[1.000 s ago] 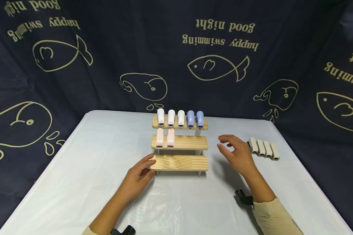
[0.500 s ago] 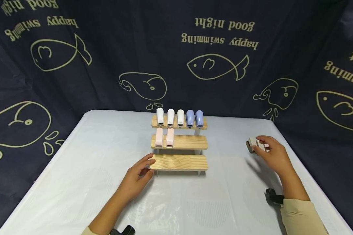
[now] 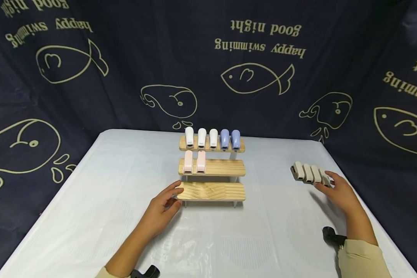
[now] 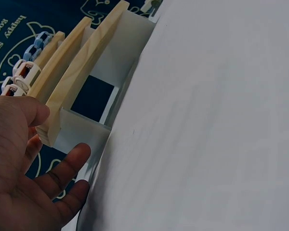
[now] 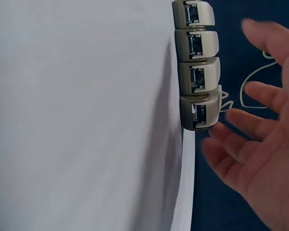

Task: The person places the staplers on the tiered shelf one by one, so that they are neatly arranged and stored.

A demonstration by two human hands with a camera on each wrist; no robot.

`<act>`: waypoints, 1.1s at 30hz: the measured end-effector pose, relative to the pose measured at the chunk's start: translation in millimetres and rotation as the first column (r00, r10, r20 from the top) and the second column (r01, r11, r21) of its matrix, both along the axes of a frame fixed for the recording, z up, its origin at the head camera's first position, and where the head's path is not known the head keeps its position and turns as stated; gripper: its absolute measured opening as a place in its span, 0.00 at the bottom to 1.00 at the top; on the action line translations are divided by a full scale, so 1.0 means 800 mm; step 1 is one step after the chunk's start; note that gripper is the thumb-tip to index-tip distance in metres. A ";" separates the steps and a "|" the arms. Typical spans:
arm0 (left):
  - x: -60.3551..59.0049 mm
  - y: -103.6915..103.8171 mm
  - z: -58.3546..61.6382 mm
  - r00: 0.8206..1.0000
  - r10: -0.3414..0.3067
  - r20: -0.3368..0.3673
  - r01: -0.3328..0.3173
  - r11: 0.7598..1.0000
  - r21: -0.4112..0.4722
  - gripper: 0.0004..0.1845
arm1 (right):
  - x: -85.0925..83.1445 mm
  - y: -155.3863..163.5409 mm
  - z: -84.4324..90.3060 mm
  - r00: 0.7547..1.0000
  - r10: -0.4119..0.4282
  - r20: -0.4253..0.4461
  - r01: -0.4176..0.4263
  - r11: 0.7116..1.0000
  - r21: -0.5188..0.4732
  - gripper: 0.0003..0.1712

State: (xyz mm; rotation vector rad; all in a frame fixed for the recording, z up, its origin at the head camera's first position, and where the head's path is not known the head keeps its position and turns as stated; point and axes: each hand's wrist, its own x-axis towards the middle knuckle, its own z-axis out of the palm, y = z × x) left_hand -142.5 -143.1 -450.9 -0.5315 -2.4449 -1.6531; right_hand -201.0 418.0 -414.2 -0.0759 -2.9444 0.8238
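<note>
My left hand (image 3: pixel 161 214) holds the left end of the lowest board of a three-tier wooden display stand (image 3: pixel 212 192). In the left wrist view its thumb overlaps the board's end, and the lower fingers (image 4: pixel 77 156) spread apart below. At the right, my right hand (image 3: pixel 340 193) is beside a row of small cream staplers (image 3: pixel 307 173), nearest the rightmost one. The right wrist view shows its fingers (image 5: pixel 265 94) parted and loosely bent beside the staplers (image 5: pixel 197 77), pinching none. White staplers (image 3: pixel 202 138) and blue staplers (image 3: pixel 230 139) stand on the top tier, two pink staplers (image 3: pixel 194 162) on the middle tier.
A white cloth (image 3: pixel 243 239) covers the table. Behind it hangs a dark blue curtain (image 3: pixel 194 58) with fish and whale drawings. Bare wood shows on the right part of the middle tier (image 3: pixel 226 168).
My right hand has moved right, from beside the stand, over the cream staplers to the row's right end. The left hand and the stand have stayed in place.
</note>
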 end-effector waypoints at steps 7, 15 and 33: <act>-0.002 0.001 -0.002 1.000 0.002 0.005 -0.002 1.000 -0.014 0.18 | -0.002 0.006 -0.007 0.994 0.001 0.106 0.002 1.000 -0.030 0.52; -0.001 0.001 -0.001 1.000 0.003 0.006 -0.003 1.000 0.003 0.19 | -0.002 0.002 -0.009 0.996 0.023 0.080 -0.021 0.999 -0.032 0.51; -0.001 0.001 0.001 1.000 -0.002 -0.018 0.002 1.000 0.010 0.18 | -0.004 0.001 -0.014 1.000 0.003 -0.024 -0.004 0.997 -0.072 0.45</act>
